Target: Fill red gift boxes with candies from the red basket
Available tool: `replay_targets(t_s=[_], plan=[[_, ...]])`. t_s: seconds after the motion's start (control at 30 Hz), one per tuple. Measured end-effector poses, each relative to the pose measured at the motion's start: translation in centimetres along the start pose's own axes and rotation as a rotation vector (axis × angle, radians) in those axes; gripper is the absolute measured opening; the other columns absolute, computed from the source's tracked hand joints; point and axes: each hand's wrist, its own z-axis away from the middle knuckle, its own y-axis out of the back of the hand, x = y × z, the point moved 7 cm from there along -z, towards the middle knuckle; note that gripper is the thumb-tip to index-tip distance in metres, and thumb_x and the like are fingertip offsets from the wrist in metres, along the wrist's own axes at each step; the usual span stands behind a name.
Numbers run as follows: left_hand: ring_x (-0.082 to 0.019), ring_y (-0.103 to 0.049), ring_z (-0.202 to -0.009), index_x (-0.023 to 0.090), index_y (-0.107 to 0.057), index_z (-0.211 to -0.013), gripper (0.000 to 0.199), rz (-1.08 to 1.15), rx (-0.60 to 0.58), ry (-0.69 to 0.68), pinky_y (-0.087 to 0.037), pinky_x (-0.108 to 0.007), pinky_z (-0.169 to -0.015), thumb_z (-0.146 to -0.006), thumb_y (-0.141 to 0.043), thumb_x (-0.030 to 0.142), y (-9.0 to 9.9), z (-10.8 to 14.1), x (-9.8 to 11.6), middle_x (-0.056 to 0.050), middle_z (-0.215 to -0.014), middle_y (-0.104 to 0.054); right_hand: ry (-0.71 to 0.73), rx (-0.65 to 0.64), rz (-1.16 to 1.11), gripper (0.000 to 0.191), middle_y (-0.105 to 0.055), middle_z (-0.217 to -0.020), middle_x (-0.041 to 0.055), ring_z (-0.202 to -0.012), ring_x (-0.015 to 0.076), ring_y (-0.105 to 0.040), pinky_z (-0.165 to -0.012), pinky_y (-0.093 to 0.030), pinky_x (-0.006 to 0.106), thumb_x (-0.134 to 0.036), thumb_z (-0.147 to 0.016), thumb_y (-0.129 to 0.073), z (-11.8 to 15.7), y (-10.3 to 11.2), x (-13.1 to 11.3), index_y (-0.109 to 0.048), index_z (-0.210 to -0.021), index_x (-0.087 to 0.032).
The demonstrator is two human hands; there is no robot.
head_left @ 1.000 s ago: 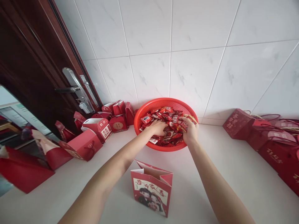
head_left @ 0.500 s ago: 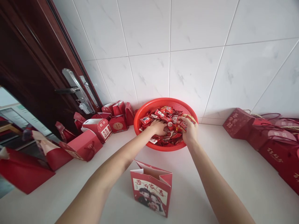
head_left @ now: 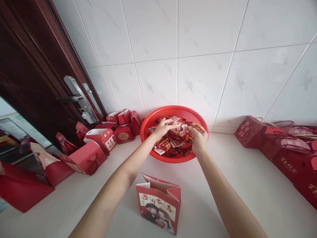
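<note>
A red plastic basket (head_left: 174,160) holds a heap of wrapped candies (head_left: 170,145), mostly red. Over its left half, my left hand (head_left: 163,129) has its fingertips pinched at the edge of a round candy packet (head_left: 181,129) with a cartoon figure on it. My right hand (head_left: 200,142) is closed at the basket's right side, around a few wrapped candies, one with a gold and red wrapper (head_left: 198,128). Its fingertips come close to the round packet. In front of the basket, between my forearms, stands a red paper gift bag (head_left: 158,208), its top open, with a cartoon couple printed on it.
Several red gift boxes (head_left: 101,140) line the left side of the white table (head_left: 119,211), beside a dark door (head_left: 32,66) with a metal handle. More red boxes (head_left: 282,155) with cords stand at the right. A tiled wall (head_left: 156,82) rises behind the basket.
My left hand has come up out of the candy heap, and the round packet now shows at its fingertips. My right hand stays at the basket's right side. The view has shifted slightly.
</note>
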Motion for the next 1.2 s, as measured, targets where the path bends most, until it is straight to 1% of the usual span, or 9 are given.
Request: replay_targets(t_s=[0.17, 0.37, 0.5, 0.67, 0.77, 0.93, 1.03, 1.13, 1.2], plan=[[-0.02, -0.063, -0.087, 0.017, -0.074, -0.08, 0.036, 0.139, 0.089, 0.027, -0.045, -0.032, -0.084, -0.058, -0.088, 0.042, 0.4, 0.1, -0.2, -0.001, -0.087, -0.069, 0.021, -0.056, 0.073, 0.039, -0.075, -0.078, 0.0011, -0.068, 0.0189, -0.068, -0.064, -0.056, 0.032, -0.022, -0.046, -0.086, -0.3, -0.2, 0.5, -0.068, -0.08, -0.019], [-0.019, -0.063, -0.091, 0.017, -0.078, -0.081, 0.036, 0.2, -0.001, 0.012, -0.045, -0.031, -0.088, -0.062, -0.088, 0.046, -0.2, 0.0, -0.2, -0.003, -0.092, -0.073, 0.051, -0.096, 0.153, 0.041, -0.071, -0.069, -0.0015, -0.064, 0.0209, -0.067, -0.063, -0.057, 0.036, -0.025, -0.048, -0.088, -0.7, -0.2, 0.9, -0.067, -0.082, -0.02], [-0.021, -0.065, -0.093, 0.017, -0.079, -0.084, 0.035, 0.154, -0.025, -0.004, -0.046, -0.032, -0.088, -0.065, -0.085, 0.046, -0.4, 0.1, 0.2, -0.005, -0.093, -0.076, 0.099, -0.05, 0.154, 0.04, -0.07, -0.071, -0.0023, -0.066, 0.0198, -0.067, -0.066, -0.057, 0.035, -0.025, -0.049, -0.086, -0.8, 0.2, 0.7, -0.066, -0.083, -0.021], [-0.022, -0.067, -0.093, 0.016, -0.077, -0.091, 0.027, -0.082, 0.049, -0.171, -0.049, -0.032, -0.087, -0.077, -0.073, 0.039, 0.3, 0.1, 1.3, -0.005, -0.094, -0.076, 0.137, 0.059, 0.155, 0.037, -0.07, -0.076, -0.0015, -0.067, 0.0186, -0.066, -0.064, -0.057, 0.034, -0.028, -0.053, -0.082, -0.9, 1.2, 0.4, -0.065, -0.084, -0.021], [-0.019, -0.067, -0.079, 0.017, -0.073, -0.081, 0.016, -0.334, 0.063, -0.196, -0.05, -0.03, -0.078, -0.079, -0.067, 0.032, 0.9, 0.6, 1.3, -0.004, -0.083, -0.075, 0.148, 0.092, 0.154, 0.034, -0.069, -0.08, -0.0003, -0.07, 0.0179, -0.065, -0.064, -0.056, 0.033, -0.028, -0.052, -0.079, -1.1, 1.6, 0.3, -0.065, -0.082, -0.02], [-0.017, -0.065, -0.065, 0.019, -0.069, -0.07, 0.012, -0.761, -0.048, -0.165, -0.048, -0.028, -0.069, -0.08, -0.063, 0.024, 1.5, 2.7, 0.8, -0.001, -0.067, -0.071, 0.183, 0.079, 0.164, 0.03, -0.069, -0.079, -0.0007, -0.069, 0.0163, -0.063, -0.063, -0.054, 0.03, -0.026, -0.053, -0.076, -1.0, 1.4, 0.0, -0.063, -0.08, -0.021], [-0.017, -0.065, -0.065, 0.02, -0.069, -0.067, 0.019, -0.839, -0.135, -0.122, -0.046, -0.026, -0.066, -0.082, -0.059, 0.026, 1.8, 3.8, 0.9, -0.001, -0.064, -0.07, 0.156, 0.052, 0.176, 0.032, -0.07, -0.079, 0.0002, -0.063, 0.0156, -0.061, -0.057, -0.051, 0.028, -0.028, -0.054, -0.075, -0.8, 1.1, -0.1, -0.063, -0.082, -0.02], [-0.018, -0.065, -0.069, 0.021, -0.074, -0.076, 0.01, -0.903, -0.275, -0.071, -0.044, -0.026, -0.065, -0.072, -0.065, 0.025, 1.3, 4.6, 0.9, -0.001, -0.074, -0.074, 0.129, 0.03, 0.189, 0.034, -0.07, -0.075, -0.0004, -0.06, 0.0155, -0.06, -0.054, -0.049, 0.028, -0.029, -0.054, -0.076, -0.8, 1.0, 0.0, -0.064, -0.084, -0.02], [-0.02, -0.063, -0.068, 0.022, -0.074, -0.077, 0.013, -0.961, -0.321, -0.05, -0.04, -0.027, -0.062, -0.065, -0.073, 0.026, 0.9, 4.8, 0.8, -0.002, -0.075, -0.073, 0.135, 0.008, 0.176, 0.032, -0.069, -0.072, -0.0012, -0.06, 0.0156, -0.06, -0.057, -0.05, 0.029, -0.029, -0.054, -0.077, -0.8, 0.9, 0.0, -0.064, -0.082, -0.02]])
